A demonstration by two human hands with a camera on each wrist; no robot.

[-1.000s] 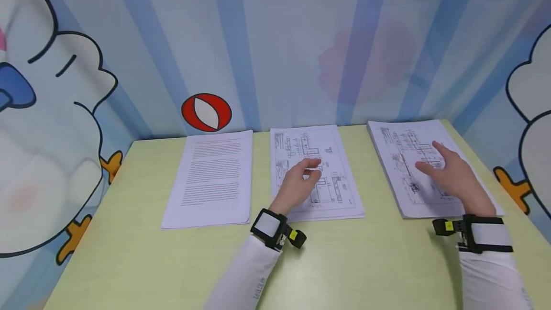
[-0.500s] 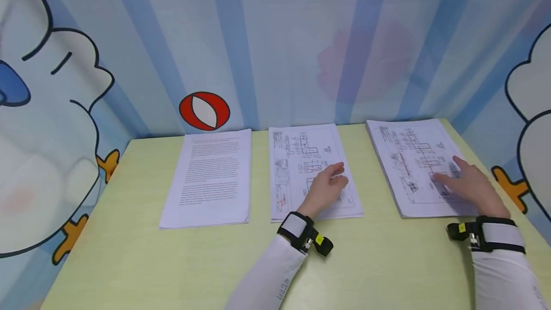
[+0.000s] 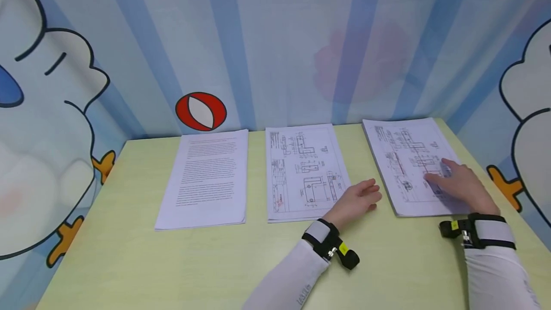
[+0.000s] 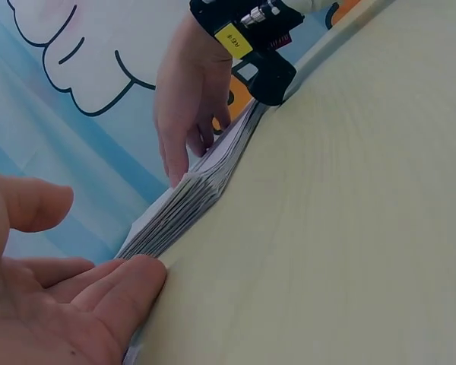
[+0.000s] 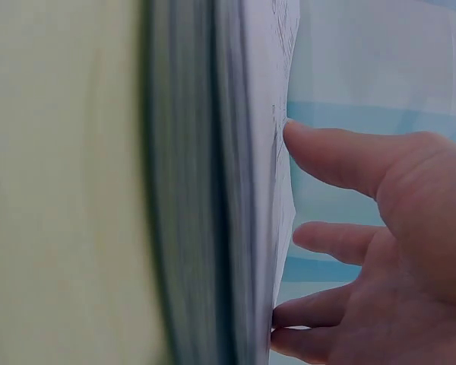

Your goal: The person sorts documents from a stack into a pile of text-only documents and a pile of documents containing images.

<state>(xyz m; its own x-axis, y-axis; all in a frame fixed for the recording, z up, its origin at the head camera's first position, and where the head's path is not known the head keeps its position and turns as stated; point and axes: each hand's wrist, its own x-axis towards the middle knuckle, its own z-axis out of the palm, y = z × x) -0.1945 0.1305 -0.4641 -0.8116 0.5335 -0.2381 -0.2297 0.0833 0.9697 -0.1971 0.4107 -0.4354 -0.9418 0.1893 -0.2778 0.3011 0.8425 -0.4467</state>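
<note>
A thick stack of printed drawing sheets (image 3: 404,197) lies at the table's right. My right hand (image 3: 462,185) is over its lower right part, fingers spread. In the right wrist view, the thumb and fingertips of my right hand (image 5: 395,236) meet the top sheet, beside the layered paper edges (image 5: 194,190). My left hand (image 3: 355,202) is beside the right edge of the middle drawing sheets (image 3: 290,171), fingers loosely bent, holding nothing. The left wrist view has the fingers of my left hand (image 4: 68,312) close to the thick stack's side (image 4: 190,205); whether they touch cannot be told.
A text-printed pile of paper (image 3: 206,176) lies on the left of the pale yellow table (image 3: 193,267). Behind the table hangs a blue striped curtain (image 3: 284,47) with cartoon figures. Cameras are strapped on both wrists, including the left wrist camera (image 3: 349,258).
My left hand has moved right, from over the middle drawing sheets to beside their right edge. My right hand has shifted slightly down toward the stack's lower right part.
</note>
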